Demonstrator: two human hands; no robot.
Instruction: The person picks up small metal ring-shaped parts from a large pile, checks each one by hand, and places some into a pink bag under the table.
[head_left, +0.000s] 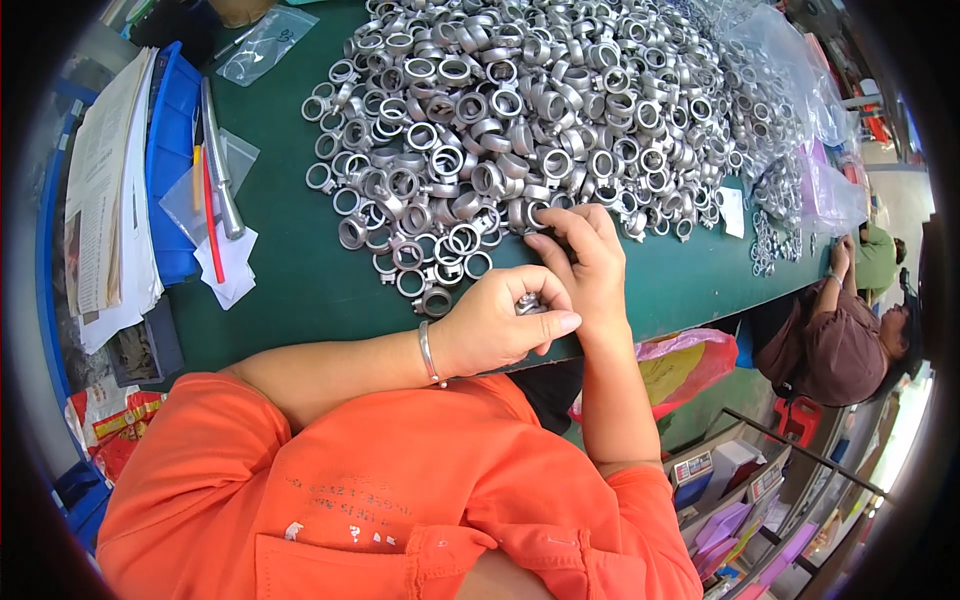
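— What have the hands got?

— My left hand (500,325) is curled shut around a small metal ring part (527,304) near the front edge of the worktop (290,270). Only a sliver of the part shows between the fingers. My right hand (585,265) rests over the left, fingertips pinched at the near edge of the pile of ring parts (540,110). I cannot tell whether it grips one; the fingers cover that spot.

— Anything else hard to read?

— The pile runs off the far edge, cut by the frame. At the left edge sit a blue tray (168,150), a stack of papers (105,190) and a metal tool (220,160). Clear bags (800,90) at the right edge blur into the rim. A seated person (835,335) is beyond the right end, partly cut off.
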